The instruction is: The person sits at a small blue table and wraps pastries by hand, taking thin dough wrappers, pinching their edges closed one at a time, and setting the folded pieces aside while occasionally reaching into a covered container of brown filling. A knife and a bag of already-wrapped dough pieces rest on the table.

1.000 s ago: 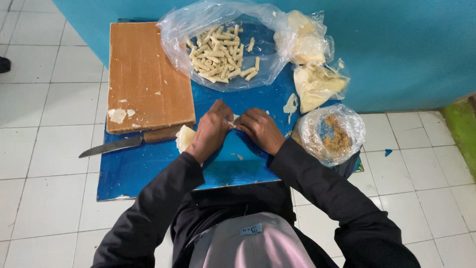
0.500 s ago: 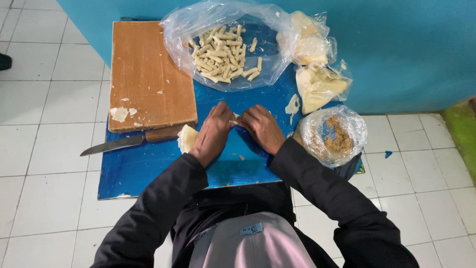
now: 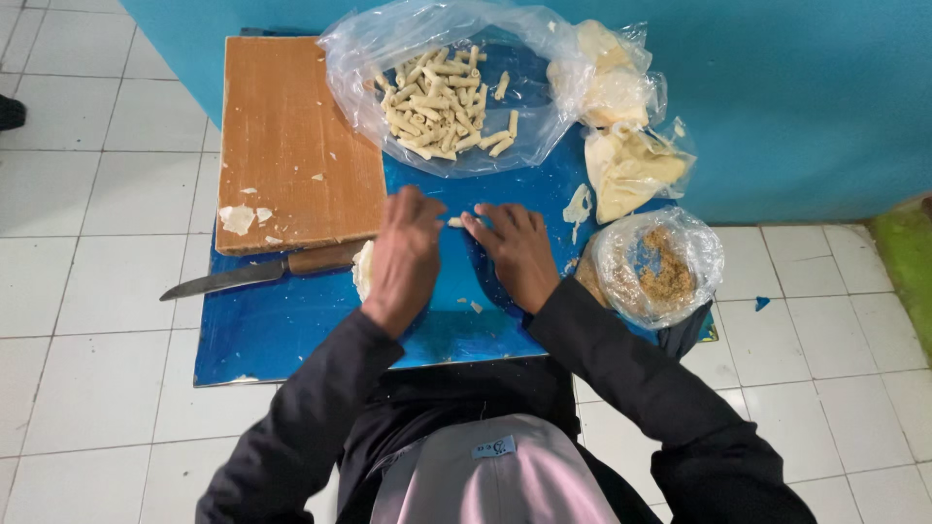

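Near the middle of the blue plastic sheet on the tiled floor, a small pale dough roll is pinched between the fingertips of the left hand and right hand, both nearly closed, probably to shape it. Finished rolls lie in the clear plastic bag at the far edge. A brown wooden cutting board fills the far left corner; a wooden-handled knife lies just beside the left hand. A bag of brown crumbs sits at the right edge. Nothing blocks the hands.
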### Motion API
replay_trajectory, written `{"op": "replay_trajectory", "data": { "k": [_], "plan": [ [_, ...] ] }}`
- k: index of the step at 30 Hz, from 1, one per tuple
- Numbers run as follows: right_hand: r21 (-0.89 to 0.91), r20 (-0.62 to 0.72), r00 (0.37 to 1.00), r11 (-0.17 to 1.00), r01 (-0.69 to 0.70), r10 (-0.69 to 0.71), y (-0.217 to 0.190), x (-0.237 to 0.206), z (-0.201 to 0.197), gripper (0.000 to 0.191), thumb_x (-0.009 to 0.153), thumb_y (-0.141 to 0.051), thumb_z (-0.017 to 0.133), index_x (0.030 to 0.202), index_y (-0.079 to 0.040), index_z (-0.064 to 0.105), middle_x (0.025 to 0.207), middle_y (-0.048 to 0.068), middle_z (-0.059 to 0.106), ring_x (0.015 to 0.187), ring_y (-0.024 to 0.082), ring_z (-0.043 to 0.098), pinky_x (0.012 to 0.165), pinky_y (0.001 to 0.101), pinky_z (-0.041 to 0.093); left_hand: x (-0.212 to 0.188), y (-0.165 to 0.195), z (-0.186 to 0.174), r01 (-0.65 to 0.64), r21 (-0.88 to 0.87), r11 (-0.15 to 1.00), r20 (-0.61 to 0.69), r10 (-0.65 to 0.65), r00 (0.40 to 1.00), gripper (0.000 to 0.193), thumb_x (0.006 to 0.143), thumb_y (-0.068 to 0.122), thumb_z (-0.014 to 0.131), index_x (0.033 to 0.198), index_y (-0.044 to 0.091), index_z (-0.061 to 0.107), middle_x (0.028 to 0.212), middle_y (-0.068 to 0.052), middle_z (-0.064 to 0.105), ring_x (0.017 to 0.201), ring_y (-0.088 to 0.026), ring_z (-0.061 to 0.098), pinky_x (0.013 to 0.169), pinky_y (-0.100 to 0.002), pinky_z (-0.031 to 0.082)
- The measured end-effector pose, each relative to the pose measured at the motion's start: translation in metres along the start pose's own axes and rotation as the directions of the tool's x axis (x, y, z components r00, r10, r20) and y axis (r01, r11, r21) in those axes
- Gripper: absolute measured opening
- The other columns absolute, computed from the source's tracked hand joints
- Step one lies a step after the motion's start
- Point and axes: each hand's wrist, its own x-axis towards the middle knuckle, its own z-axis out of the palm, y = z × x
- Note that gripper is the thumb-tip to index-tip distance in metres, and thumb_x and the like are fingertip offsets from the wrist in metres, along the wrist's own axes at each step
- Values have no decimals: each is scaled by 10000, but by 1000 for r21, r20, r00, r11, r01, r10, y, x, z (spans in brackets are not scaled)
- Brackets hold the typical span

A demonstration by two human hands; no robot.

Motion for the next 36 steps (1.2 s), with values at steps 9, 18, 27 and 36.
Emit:
{"op": "replay_trajectory", "data": {
  "k": [9,18,27,36],
  "plan": [
    [325,-26,992,940,-106,121,23,20,17,343,866,-53,739,1202,-114,756,1092,51,634,1023,288,554,893,413,438,-56,10,-62,405,313,859,-82,-401,913,338,879,183,791,1122,32,610,1078,-139,593,1027,-364,566,817,-475,483],
    [161,76,997,987,-23,11,29,17,41,318,942,-87,707,1255,-95,768,969,52,659,916,270,584,869,381,488,-82,-6,-37,443,320,838,-104,-434,895,280,856,235,771,1011,58,619,1023,-139,572,981,-356,572,791,-473,480],
    [826,78,909,484,-289,409,32,68,-7,194,1069,-181,613,1247,-105,619,1239,29,723,1054,120,722,901,287,578,-83,-20,-20,759,-254,599,87,-768,635,223,976,225,732,997,44,602,829,-132,665,740,-199,586,671,-326,496],
    [600,-24,960,773,-208,277,-68,28,-20,335,816,-113,851,1046,-47,617,1015,88,702,870,225,706,694,304,555,-79,-7,21,287,-958,17,208,-645,735,123,1072,131,638,995,60,573,933,-17,644,806,-67,571,709,-253,463]
  ]
}}
